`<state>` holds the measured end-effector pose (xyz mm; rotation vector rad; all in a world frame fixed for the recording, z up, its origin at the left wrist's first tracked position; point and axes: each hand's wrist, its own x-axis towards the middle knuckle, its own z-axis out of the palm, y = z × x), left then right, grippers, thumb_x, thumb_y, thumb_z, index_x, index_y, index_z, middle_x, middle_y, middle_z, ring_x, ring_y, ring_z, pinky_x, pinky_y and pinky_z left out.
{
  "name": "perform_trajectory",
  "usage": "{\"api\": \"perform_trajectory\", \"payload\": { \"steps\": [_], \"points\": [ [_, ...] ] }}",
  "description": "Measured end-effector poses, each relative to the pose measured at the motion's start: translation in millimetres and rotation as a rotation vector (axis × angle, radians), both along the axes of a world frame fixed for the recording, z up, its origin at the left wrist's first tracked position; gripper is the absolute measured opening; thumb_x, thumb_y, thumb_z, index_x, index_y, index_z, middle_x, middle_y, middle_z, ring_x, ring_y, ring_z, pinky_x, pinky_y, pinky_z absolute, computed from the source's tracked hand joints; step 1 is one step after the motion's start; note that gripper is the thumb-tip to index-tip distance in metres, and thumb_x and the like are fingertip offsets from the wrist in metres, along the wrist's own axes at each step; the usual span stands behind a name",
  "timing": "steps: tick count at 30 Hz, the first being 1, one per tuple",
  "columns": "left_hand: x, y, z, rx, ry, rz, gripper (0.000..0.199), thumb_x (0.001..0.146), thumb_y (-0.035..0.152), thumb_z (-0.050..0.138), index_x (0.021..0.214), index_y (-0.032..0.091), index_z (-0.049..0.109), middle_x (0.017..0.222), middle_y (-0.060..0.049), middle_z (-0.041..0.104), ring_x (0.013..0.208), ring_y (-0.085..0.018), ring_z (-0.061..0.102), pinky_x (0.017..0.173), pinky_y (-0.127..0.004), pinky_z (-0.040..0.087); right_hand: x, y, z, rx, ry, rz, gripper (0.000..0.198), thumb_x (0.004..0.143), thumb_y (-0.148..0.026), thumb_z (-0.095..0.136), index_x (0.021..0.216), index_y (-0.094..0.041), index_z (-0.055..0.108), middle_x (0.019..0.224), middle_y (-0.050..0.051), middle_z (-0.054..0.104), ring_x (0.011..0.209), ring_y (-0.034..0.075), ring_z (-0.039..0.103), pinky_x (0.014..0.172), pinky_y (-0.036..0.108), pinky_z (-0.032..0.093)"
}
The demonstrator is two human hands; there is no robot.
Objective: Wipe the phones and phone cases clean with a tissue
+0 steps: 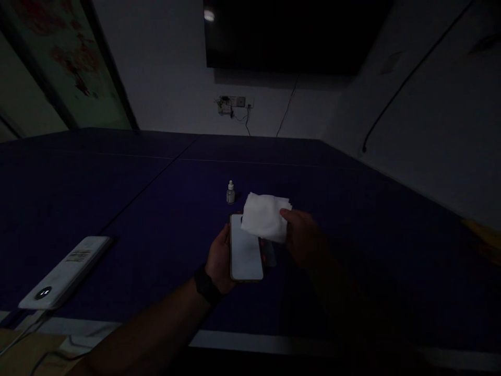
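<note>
My left hand (219,259), with a dark watch on its wrist, is closed around a smartphone (246,256) whose pale screen faces up. In my right hand (304,232) a folded white tissue (266,216) is pinched between thumb and fingers. The tissue hangs over the phone's upper right part and hides that corner; whether it touches the screen I cannot tell. Just beyond the phone stands a small dropper bottle (230,194) with a white cap, upright on the dark blue table (176,209). Something pale and see-through (270,254) shows beside the phone's right edge.
A white power bank (66,274) with a lit display lies at the left, with a cable (23,334) running from its near end. On the far wall are sockets with wires (233,103) beneath a large dark screen (293,36). Yellow material (483,235) shows at the right edge.
</note>
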<state>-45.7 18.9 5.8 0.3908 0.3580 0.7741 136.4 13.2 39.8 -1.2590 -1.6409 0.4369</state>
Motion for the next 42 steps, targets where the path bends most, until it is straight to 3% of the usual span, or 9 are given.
{"api": "perform_trajectory", "payload": {
  "steps": [4,8,14,22,28,33,37,39,42],
  "points": [
    [-0.2,-4.0,7.5,-0.048,-0.069,0.009,0.052,0.101,0.052,0.038,0.12,0.013,0.066,0.101,-0.014,0.073,0.083,-0.026,0.071,0.078,-0.04,0.054,5.8,-17.0,25.7,0.057,-0.21,-0.034,0.048,0.102,-0.044,0.04,0.07,-0.019,0.065,0.066,0.005,0.07,0.059,0.02,0.068,0.058,0.033,0.057],
    [1.8,-4.1,5.9,-0.149,-0.035,0.071,0.048,0.102,0.048,0.038,0.123,0.015,0.066,0.1,-0.011,0.074,0.086,-0.024,0.072,0.083,-0.038,0.053,-6.8,-21.6,17.3,0.336,-0.708,0.286,0.037,0.099,-0.022,0.041,0.127,-0.014,0.065,0.13,0.015,0.07,0.124,0.026,0.065,0.111,0.052,0.048],
    [5.5,-0.7,0.0,-0.184,-0.008,0.192,0.043,0.103,0.043,0.04,0.124,0.015,0.065,0.104,-0.01,0.075,0.093,-0.024,0.072,0.089,-0.036,0.052,-30.3,-15.2,-23.2,0.37,-0.865,0.242,0.039,0.091,-0.008,0.05,0.127,-0.005,0.064,0.133,0.02,0.068,0.129,0.028,0.062,0.119,0.052,0.042],
    [5.4,0.0,1.8,-0.195,-0.005,0.138,0.049,0.103,0.047,0.037,0.124,0.013,0.065,0.099,-0.011,0.075,0.09,-0.026,0.073,0.087,-0.038,0.053,-11.2,-13.4,-20.7,0.352,-0.693,0.394,0.04,0.088,-0.008,0.047,0.121,-0.014,0.069,0.118,0.011,0.077,0.112,0.023,0.073,0.127,0.059,0.018],
    [4.4,0.8,0.3,-0.181,0.052,0.162,0.045,0.102,0.046,0.041,0.121,0.015,0.066,0.094,-0.01,0.075,0.084,-0.024,0.073,0.086,-0.037,0.053,-16.4,-9.5,-26.9,0.413,-0.749,0.307,0.039,0.089,-0.011,0.048,0.123,-0.008,0.067,0.128,0.018,0.071,0.123,0.025,0.067,0.124,0.058,0.027],
    [4.4,1.4,1.7,-0.172,0.057,0.102,0.051,0.101,0.052,0.039,0.121,0.013,0.065,0.095,-0.012,0.074,0.083,-0.025,0.072,0.083,-0.038,0.053,-11.7,-11.4,-23.3,0.378,-0.634,0.355,0.026,0.089,-0.015,0.049,0.1,-0.017,0.073,0.108,0.009,0.079,0.099,0.022,0.075,0.124,0.056,0.029],
    [3.4,-0.2,4.1,-0.093,0.028,0.069,0.056,0.101,0.055,0.034,0.125,0.015,0.064,0.095,-0.013,0.074,0.08,-0.027,0.071,0.076,-0.039,0.054,-3.3,-12.2,-18.8,0.183,-0.271,-0.063,0.045,0.101,-0.038,0.041,0.061,-0.022,0.054,0.055,-0.002,0.063,0.054,0.017,0.063,0.08,0.04,0.061],
    [2.1,-1.3,5.2,-0.075,0.026,0.078,0.055,0.101,0.055,0.034,0.124,0.015,0.064,0.096,-0.013,0.074,0.079,-0.026,0.071,0.075,-0.04,0.054,1.2,-12.5,-17.4,0.117,-0.093,-0.345,0.05,0.101,-0.048,0.039,0.058,-0.023,0.048,0.046,-0.004,0.051,0.044,0.016,0.052,0.05,0.029,0.052],
    [1.4,-1.6,6.3,-0.089,0.018,0.113,0.052,0.102,0.052,0.036,0.125,0.014,0.064,0.1,-0.013,0.074,0.08,-0.024,0.07,0.079,-0.04,0.053,1.9,-11.9,-18.3,0.207,-0.136,-0.385,0.043,0.101,-0.043,0.039,0.07,-0.02,0.059,0.062,0.003,0.065,0.059,0.021,0.065,0.057,0.033,0.056]
  ]
}}
